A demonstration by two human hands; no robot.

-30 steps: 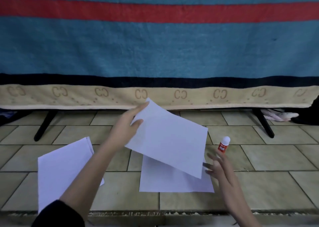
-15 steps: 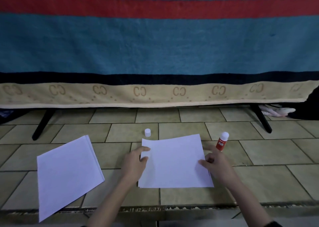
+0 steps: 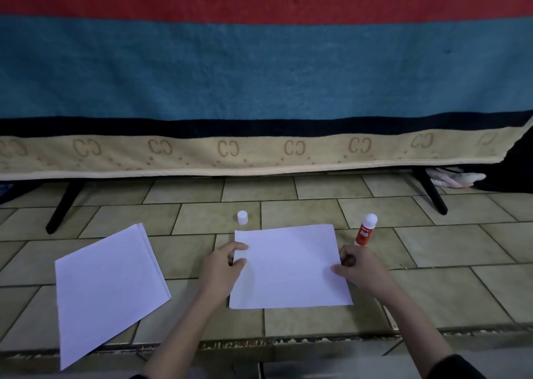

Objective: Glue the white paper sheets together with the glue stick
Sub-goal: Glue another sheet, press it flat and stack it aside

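Closest in, both forearms reach forward over the tiled floor, and the action sits right at the white sheet lying flat between the hands. The left hand is at the sheet's left edge, thumb and forefinger curled and pinching that edge. The right hand mirrors it on the right edge, fingers curled, thumb on top of the paper, nipping the margin. Whether there is one sheet here or two stacked square, the view can't settle; the edges read as a single outline.

Off to the left, well apart, a second stack of white sheets lies skewed on the tiles, untouched.

Just beyond the right hand stands the glue stick, upright, red body, white tip, near the sheet's far right corner. Its white cap sits on its own by the far left corner, so the stick looks uncapped and ready.

My read: this is the aligning and pressing stage, squaring the paper up. Next, the hands need to flatten and smooth across the sheet so the bond takes without wrinkles, or the right hand lets go and reaches for the stick.

Behind it all, a striped blanket hangs over black legs.
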